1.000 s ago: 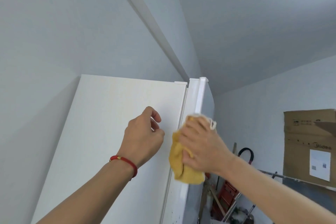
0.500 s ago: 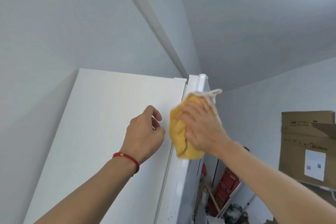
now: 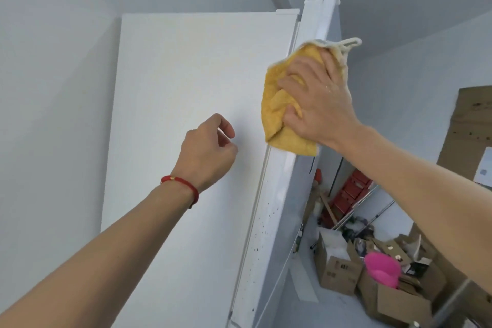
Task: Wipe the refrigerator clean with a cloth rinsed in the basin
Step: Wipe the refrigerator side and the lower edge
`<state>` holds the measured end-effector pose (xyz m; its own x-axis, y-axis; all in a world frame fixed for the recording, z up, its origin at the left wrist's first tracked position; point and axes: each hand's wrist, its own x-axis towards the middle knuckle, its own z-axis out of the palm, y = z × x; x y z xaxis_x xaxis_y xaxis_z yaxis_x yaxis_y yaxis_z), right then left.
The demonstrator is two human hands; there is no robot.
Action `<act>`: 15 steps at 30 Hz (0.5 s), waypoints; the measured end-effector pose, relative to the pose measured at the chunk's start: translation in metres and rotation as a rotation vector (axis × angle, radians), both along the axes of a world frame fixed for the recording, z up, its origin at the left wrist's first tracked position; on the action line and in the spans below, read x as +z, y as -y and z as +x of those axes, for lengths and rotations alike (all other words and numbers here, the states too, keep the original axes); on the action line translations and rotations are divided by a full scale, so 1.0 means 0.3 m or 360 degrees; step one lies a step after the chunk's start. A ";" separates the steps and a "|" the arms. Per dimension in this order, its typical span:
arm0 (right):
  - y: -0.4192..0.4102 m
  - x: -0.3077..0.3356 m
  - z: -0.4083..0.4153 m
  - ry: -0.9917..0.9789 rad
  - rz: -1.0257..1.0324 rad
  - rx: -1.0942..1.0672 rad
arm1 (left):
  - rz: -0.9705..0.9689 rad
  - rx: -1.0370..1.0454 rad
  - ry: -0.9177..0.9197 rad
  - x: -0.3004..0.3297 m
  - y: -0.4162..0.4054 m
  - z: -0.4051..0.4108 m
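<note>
The white refrigerator (image 3: 181, 141) filled the middle of the view, its broad side panel facing the camera and its door (image 3: 282, 181) standing edge-on at the right, the edge speckled with small dark spots lower down. Pale walls and ceiling rose behind it. At the lower right, on the floor, sat a clutter of cardboard boxes (image 3: 335, 266), with a pink basin (image 3: 382, 270) (only partly visible behind the right forearm) resting among them and red crates (image 3: 351, 192) further back. A large flat carton (image 3: 471, 130) leaned against the far wall. The yellow cloth (image 3: 277, 104) was bunched against the upper part of the door edge, its pale loop sticking out at the top right. The right hand (image 3: 316, 104) pressed it there, fingers curled into the fabric and thumb tucked into a fold. The left hand (image 3: 207, 152) was raised in front of the side panel, just left of the door seam, its fingers loosely curled and holding nothing; whether it touched the panel could not be told. A red bracelet (image 3: 181, 186) circled the left wrist.
</note>
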<state>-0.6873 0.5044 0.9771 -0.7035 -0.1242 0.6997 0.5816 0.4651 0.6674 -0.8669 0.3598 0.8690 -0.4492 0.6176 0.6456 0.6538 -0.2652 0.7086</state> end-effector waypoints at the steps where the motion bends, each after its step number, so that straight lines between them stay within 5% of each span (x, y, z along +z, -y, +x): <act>1: 0.001 -0.082 -0.007 0.0016 -0.0041 0.0045 | -0.0004 0.0018 0.0012 -0.026 -0.008 0.002; 8: 0.027 -0.707 0.058 0.0849 -0.0277 0.0130 | 0.0043 0.0080 0.0074 -0.183 -0.058 0.081; 12: -0.009 -0.598 0.053 0.1113 -0.0008 0.0147 | -0.0007 0.0085 -0.0035 -0.187 -0.045 0.085; 15: -0.054 -0.366 0.025 0.0744 0.0180 0.0284 | 0.0008 0.0137 -0.0046 -0.172 -0.034 0.072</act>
<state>-0.6799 0.5205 0.8674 -0.8990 -0.3277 0.2907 0.1271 0.4400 0.8890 -0.8455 0.3701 0.8175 -0.4815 0.5742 0.6622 0.6946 -0.2107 0.6878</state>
